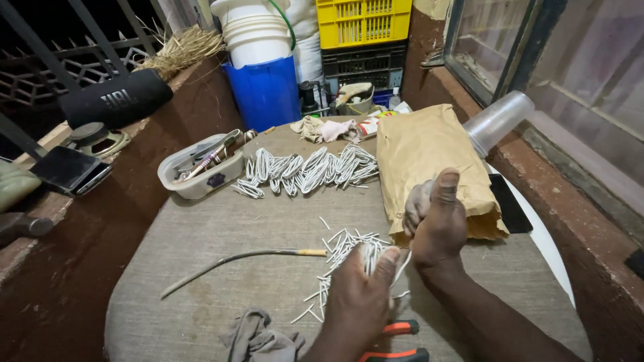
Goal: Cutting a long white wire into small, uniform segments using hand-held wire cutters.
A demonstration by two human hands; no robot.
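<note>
Seen from above, two bare hands work over a round table covered in grey cloth [201, 234]. Near the front edge, the left hand [359, 298] is closed around a bunch of short white wire pieces [376, 255], its thumb pressed against them. Just above it, the right hand [436, 224] is curled into a loose fist with the thumb pointing up; it touches the top of the same bunch, though whether it grips any pieces cannot be told. More cut white pieces [335, 245] lie scattered on the cloth just left of the hands. Beside these, a long thin cable [235, 258] stretches away to the left. Further back, a row of bent white wire loops [305, 171] lies across the table, next to a white plastic tub [198, 181] holding tools. A brown paper bag [429, 161] rests behind the right hand. Orange-handled pliers [396, 342] lie at the near edge, beside a crumpled rag [258, 338].
</note>
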